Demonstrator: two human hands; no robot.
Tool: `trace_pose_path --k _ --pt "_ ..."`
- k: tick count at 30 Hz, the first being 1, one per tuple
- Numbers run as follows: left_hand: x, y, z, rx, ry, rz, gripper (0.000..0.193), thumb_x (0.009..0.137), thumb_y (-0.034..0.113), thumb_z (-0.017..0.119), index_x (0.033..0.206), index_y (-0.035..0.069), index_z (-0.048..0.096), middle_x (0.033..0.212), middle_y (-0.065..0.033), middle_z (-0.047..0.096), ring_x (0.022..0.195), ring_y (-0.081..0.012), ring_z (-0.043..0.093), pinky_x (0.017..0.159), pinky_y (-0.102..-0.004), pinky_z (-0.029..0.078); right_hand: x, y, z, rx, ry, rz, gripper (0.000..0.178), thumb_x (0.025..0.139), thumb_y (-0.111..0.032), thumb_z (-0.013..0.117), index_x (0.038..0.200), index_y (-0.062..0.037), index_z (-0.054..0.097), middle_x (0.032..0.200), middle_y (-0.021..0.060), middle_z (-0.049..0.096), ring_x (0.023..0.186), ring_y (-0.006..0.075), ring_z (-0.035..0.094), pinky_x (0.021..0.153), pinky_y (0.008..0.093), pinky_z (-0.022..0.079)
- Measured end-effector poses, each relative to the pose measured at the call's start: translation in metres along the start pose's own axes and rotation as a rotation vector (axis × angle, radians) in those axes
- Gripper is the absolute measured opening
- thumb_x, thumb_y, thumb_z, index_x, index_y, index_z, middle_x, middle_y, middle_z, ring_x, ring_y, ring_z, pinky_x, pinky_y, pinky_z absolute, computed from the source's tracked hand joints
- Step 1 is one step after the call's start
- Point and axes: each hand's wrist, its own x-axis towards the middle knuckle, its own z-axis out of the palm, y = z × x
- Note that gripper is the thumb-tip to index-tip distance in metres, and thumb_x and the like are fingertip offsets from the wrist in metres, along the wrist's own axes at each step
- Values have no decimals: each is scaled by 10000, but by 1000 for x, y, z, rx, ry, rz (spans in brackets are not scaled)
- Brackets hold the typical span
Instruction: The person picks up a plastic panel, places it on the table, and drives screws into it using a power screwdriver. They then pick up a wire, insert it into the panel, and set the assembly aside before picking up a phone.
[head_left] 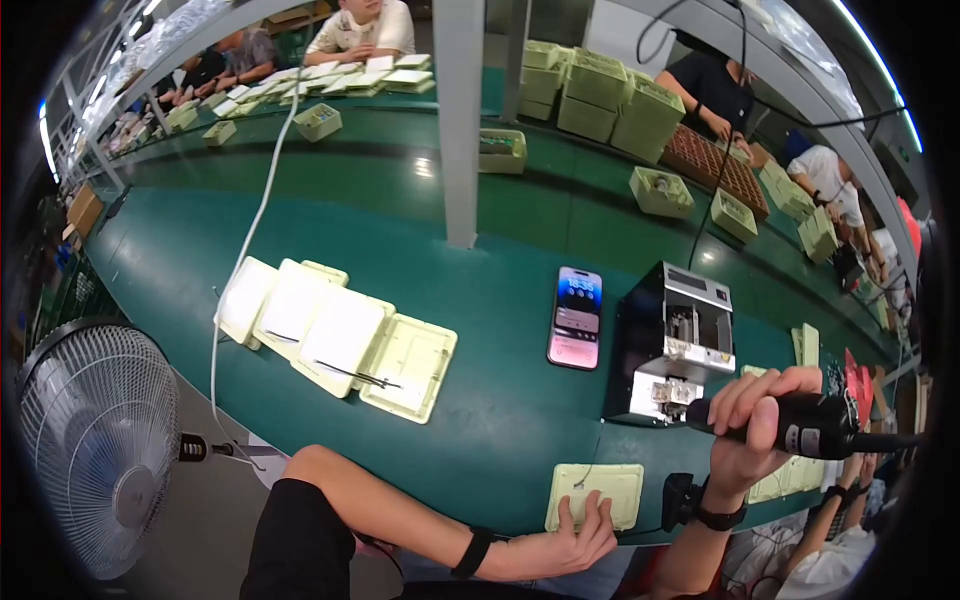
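Observation:
My right hand [752, 425] is wrapped round a black electric screwdriver [815, 428], held level with its cord running off to the right. The screwdriver's front end points at the metal outlet of a black box-shaped screw feeder [640, 335]; whether the bit touches it I cannot make out. At the table's near edge, my left hand [568, 542] grips the near side of a pale green plastic panel [620, 483], fingers bent over its top. A thin dark wire lies on that panel. Both wrists wear black bands.
Left of centre, several overlapping pale panels [410, 370] lie with dark wires. A lit phone [575, 318] lies beside the feeder. A fan [100, 450] stands at left. Beyond a grey post [460, 120], a green conveyor [390, 170] carries bins. Other people sit around.

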Motion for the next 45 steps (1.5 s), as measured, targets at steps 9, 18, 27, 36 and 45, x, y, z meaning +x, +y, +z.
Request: trace_pose_path --k 9,18,27,36,45 --pt "1 -12 -9 8 -50 20 317 925 279 543 1086 26 644 1144 -194 718 1030 -343 728 639 -409 620 13 -9 4 31 54 9 221 978 -139 583 1126 -63 439 650 46 446 470 140 408 457 319 411" --pt "-3 -12 -5 2 -46 55 324 925 280 547 1087 19 647 1140 -200 722 1037 -342 727 633 -407 626 -4 1 3 -113 224 160 215 980 -150 585 1125 -72 447 639 40 455 442 147 410 448 331 411" --pt "-4 -16 4 30 4 43 350 934 316 520 1061 18 652 1136 -233 727 1024 -341 738 628 -413 631 -61 -16 9 24 78 222 268 984 -211 611 1139 -101 423 639 33 453 445 145 406 446 327 401" --pt "-7 -15 4 19 4 57 362 939 327 510 1046 11 649 1126 -238 721 1025 -361 736 623 -414 627 -76 -1 15 13 124 279 293 970 -198 638 1095 -104 390 640 36 459 467 145 425 450 326 406" --pt "-4 -10 5 42 -8 44 353 941 322 509 1045 13 644 1108 -222 709 1031 -392 725 630 -444 616 -85 5 10 22 110 290 298 965 -155 650 1056 -89 374 651 53 485 480 150 450 469 330 431"
